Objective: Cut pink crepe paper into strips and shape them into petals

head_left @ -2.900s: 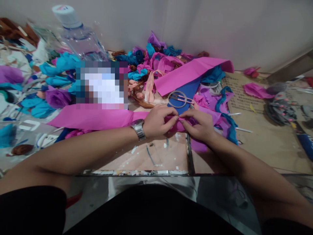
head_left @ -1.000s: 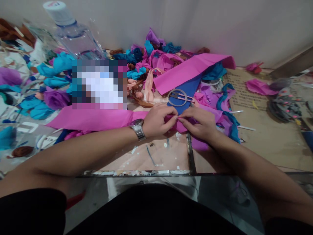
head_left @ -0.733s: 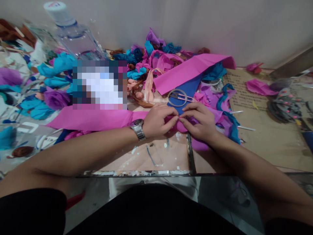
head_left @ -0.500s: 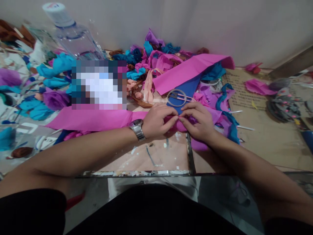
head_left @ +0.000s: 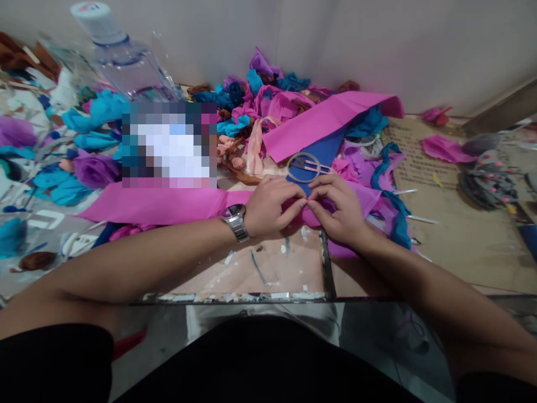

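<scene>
A long strip of pink crepe paper (head_left: 176,206) runs along the table and under my hands. My left hand (head_left: 272,206), with a metal watch (head_left: 235,221) at the wrist, pinches the paper's edge between thumb and forefinger. Close against it, my right hand (head_left: 342,211) pinches the same edge, so the fingertips of both hands nearly meet. The bit of paper between the fingers is mostly hidden. Just beyond the fingertips, scissors (head_left: 304,167) with a large round handle lie on blue paper (head_left: 329,150). Behind them stretches another folded pink crepe sheet (head_left: 331,123).
A clear bottle with a white cap (head_left: 130,64) stands at the back left, beside a blurred-out patch. Crumpled blue paper flowers (head_left: 107,109) and a purple one (head_left: 95,168) crowd the left. Cardboard (head_left: 444,224) covers the right side. The table's front edge (head_left: 235,296) is worn.
Both hands keep their pinch on the pink paper, with only a very slight shift of the fingers. The things around them lie as before.
</scene>
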The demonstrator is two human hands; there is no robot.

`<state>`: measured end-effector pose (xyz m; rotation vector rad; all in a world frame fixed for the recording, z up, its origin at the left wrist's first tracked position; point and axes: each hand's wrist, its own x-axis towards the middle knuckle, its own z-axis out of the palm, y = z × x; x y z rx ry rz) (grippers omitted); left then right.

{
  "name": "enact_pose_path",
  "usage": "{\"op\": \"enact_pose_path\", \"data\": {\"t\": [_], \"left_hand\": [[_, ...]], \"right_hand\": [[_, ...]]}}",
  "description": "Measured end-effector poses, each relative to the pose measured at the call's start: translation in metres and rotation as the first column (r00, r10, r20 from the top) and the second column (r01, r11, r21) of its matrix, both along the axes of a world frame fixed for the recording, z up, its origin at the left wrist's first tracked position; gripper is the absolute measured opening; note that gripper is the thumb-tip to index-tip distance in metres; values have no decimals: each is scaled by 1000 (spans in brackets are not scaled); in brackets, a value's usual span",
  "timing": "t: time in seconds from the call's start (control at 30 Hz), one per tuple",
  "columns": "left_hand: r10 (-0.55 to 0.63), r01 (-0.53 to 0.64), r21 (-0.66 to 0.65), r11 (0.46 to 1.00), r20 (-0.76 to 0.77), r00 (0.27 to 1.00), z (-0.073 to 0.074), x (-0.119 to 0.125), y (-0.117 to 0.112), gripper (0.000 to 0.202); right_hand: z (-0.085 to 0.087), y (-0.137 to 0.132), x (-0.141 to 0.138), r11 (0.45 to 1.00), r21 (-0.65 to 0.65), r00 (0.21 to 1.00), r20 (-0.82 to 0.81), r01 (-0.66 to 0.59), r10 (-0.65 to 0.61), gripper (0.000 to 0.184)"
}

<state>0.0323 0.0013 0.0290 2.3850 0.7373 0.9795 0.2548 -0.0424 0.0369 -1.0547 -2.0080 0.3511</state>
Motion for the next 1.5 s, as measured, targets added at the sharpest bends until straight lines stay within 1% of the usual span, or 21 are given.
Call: {"op": "enact_pose_path", "data": {"t": [0.17,0.53,0.67,0.77,0.97,1.17,1.3,1.5], "left_hand": [[18,-17,35,999,-21,1000,2,0,0,27],[29,-20,106,994,-84,996,2,1,0,28],[22,-13,133,991,-69,997,2,1,0,27],[21,-12,124,992,-72,997,2,1,0,28],[20,-13,104,995,-68,997,3,1,-1,28],[34,-30,111,993,-31,999,0,1,0,22],[35,-28,137,990,-50,998,0,1,0,23],[14,-3,144,990,-73,997,0,1,-1,24]], "right_hand": [[2,-1,-2,1000,0,999,-27,31,-31,4],[2,-3,-4,999,-33,998,-43,42,-43,7],[2,-4,-4,997,-69,998,-51,27,-31,8],[1,-4,-4,996,-90,999,-40,12,-16,10],[-3,-2,-6,997,-74,999,-14,-36,35,8],[-1,-2,-4,997,-82,1000,-21,-10,9,5],[-1,0,-2,997,-69,1000,8,-23,23,6],[-5,0,-3,995,-77,998,8,-63,64,7]]}}
